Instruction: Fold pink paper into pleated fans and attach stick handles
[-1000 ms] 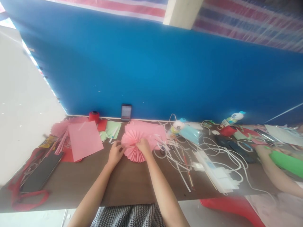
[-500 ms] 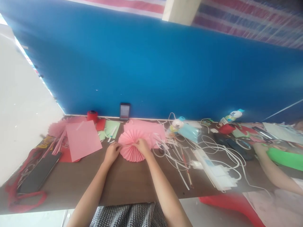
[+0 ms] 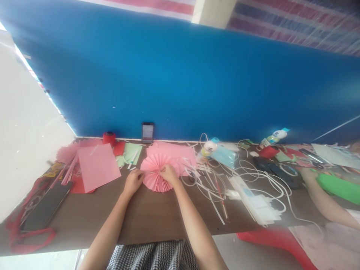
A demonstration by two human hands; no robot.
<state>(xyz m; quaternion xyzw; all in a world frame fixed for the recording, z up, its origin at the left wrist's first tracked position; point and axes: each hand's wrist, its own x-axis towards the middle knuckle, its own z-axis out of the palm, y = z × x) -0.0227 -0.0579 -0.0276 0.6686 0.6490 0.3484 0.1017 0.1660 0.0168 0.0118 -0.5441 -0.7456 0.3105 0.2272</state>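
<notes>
Two bare hands meet at one pleated pink rosette (image 3: pixel 158 183) a little below the centre of the frame. The right hand (image 3: pixel 169 174) has its thumb and forefinger drawn together on the folds near the rosette's middle. The left hand (image 3: pixel 134 182) is curled, its fingertips touching the rosette's left edge; whether they pinch the paper or only rest on it cannot be told. The rosette is a round of narrow paper pleats with a scalloped rim, its centre partly covered by the right fingers.

Just behind it lies a flat pink sheet (image 3: pixel 180 150), partly hidden by the rosette. To the left is a second smooth pink sheet (image 3: pixel 98 167), and between the two sheets one white pen (image 3: pixel 133 159) rests on green paper (image 3: pixel 128 149). One dark-framed device (image 3: pixel 147 132) leans upright against the blue panel (image 3: pixel 180 82), its screen unreadable.

Right of centre stand or lean two blue-capped bottles (image 3: pixel 209 148), well apart. White cables too tangled to count loop around one white power strip (image 3: pixel 250 200). At the right edge, another person's forearm (image 3: pixel 323 198) reaches in beside something green (image 3: pixel 337 187), cut off by the frame.
</notes>
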